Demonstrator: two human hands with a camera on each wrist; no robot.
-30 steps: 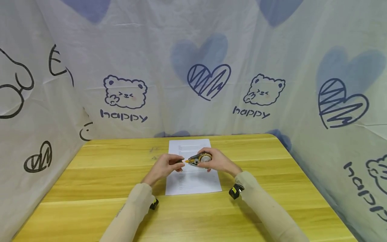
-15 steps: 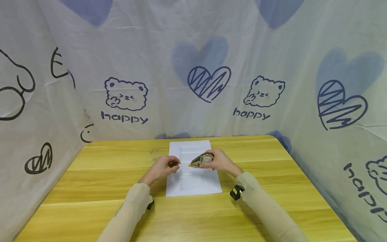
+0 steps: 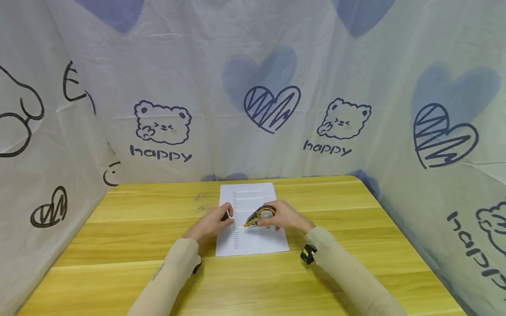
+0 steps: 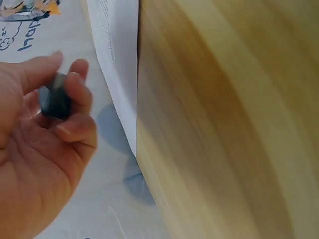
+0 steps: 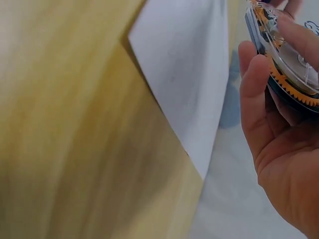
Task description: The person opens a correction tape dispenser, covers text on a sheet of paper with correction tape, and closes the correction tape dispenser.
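We find the correction-tape dispenser (image 3: 265, 213) over the printed sheet (image 3: 254, 241) on the surface (image 3: 336, 202), its orange tip (image 3: 247, 224) angled down and leftward; contact we cannot tell. We judge uncapping done, work on the sheet remaining. The right hand (image 3: 287, 216) grips the dispenser; opposite, the left hand (image 3: 211, 223) pinches a dark cap (image 4: 55, 103). Both forearms (image 3: 168, 272) lie extended forward.

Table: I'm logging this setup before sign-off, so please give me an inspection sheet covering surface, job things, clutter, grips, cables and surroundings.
Surface: yellow wood-grain table, with faint dark marks left of the paper.
Job things: paper, printed, lying on the table; correction tape over it, contact unclear; small dark piece.
Clutter: nothing seen.
Grips: left hand holds the small dark piece; right hand holds the correction tape.
Cables: nothing seen.
Surroundings: pale printed cloth behind and on both sides.
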